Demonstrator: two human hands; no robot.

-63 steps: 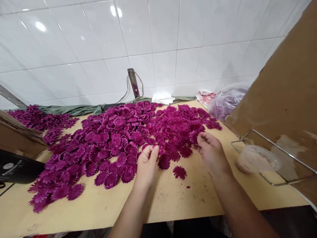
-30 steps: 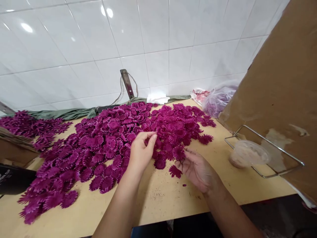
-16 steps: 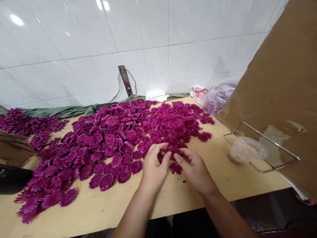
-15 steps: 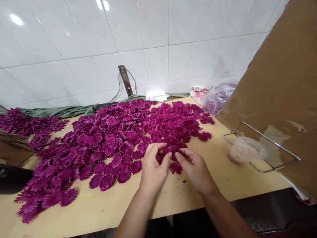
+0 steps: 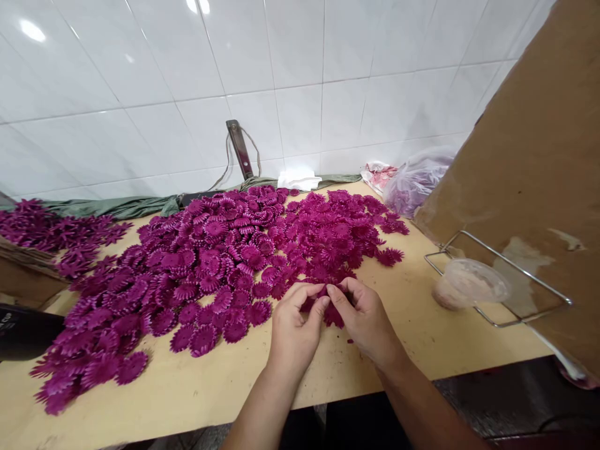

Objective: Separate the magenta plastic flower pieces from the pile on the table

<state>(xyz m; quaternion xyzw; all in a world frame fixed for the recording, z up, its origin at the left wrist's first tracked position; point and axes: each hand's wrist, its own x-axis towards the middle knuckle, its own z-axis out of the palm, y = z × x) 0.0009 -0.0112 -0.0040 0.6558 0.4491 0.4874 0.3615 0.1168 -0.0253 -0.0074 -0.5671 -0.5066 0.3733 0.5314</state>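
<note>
My left hand (image 5: 297, 322) and my right hand (image 5: 368, 322) meet fingertip to fingertip above the near edge of the magenta flowers. Both thumbs and forefingers are pinched around a small magenta paper-like flower (image 5: 322, 290), mostly covered by my fingers. Behind my hands spreads a heap of flat magenta flowers (image 5: 337, 234). To its left lies a larger heap of flowers with upturned, curled petals (image 5: 206, 250), reaching down to the table's near left. One flat flower (image 5: 334, 317) lies partly hidden under my right hand.
A clear plastic tub (image 5: 473, 281) stands by a wire frame (image 5: 520, 265) and a cardboard sheet (image 5: 525, 175) on the right. Behind are a plastic bag (image 5: 417, 181) and a dark handle (image 5: 239, 150). More star-shaped flowers (image 5: 51, 228) and a black cup (image 5: 28, 334) are left.
My fingertips have come closer together and closed on the small flower. The right hand has shifted slightly left. The heaps look the same.
</note>
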